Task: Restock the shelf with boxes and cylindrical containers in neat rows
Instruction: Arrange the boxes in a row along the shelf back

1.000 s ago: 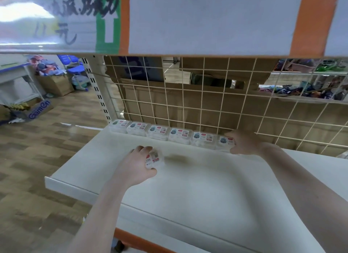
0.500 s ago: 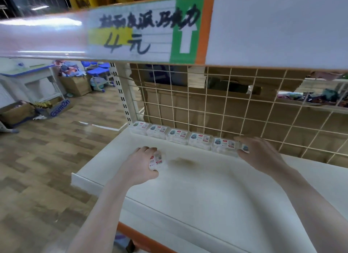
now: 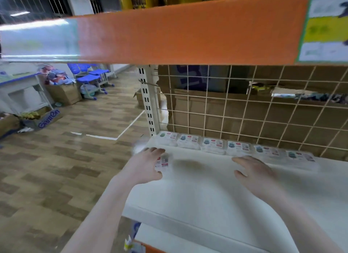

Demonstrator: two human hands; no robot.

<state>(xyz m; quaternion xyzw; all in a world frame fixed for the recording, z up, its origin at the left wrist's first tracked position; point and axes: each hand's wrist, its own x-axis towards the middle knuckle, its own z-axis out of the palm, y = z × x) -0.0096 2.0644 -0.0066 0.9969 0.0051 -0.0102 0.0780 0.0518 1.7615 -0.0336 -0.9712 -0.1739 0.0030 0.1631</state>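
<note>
A: What is the left hand [image 3: 145,165] holding?

B: A small clear plastic box [image 3: 163,162] with a white label, red marks and a printed code. It is blurred, so the print cannot be read. It sits low over the white shelf [image 3: 197,196], near the left front corner, in front of the back row.

A: And the grip?

B: Fingers curl over the far edge, thumb beneath the near side, so the box is clasped. The forearm reaches in from the lower left.

A: The right hand [image 3: 252,171]?

B: Palm down over the shelf, fingers straight and relaxed, grasping nothing. Its fingertips lie just in front of the row of boxes [image 3: 237,149].

A: How does that row run?

B: Six flat clear boxes, labels up, side by side along the wire grid back panel [image 3: 254,109], left to right. The held box shows its label upward too; its long axis I cannot tell through the blur.
</note>
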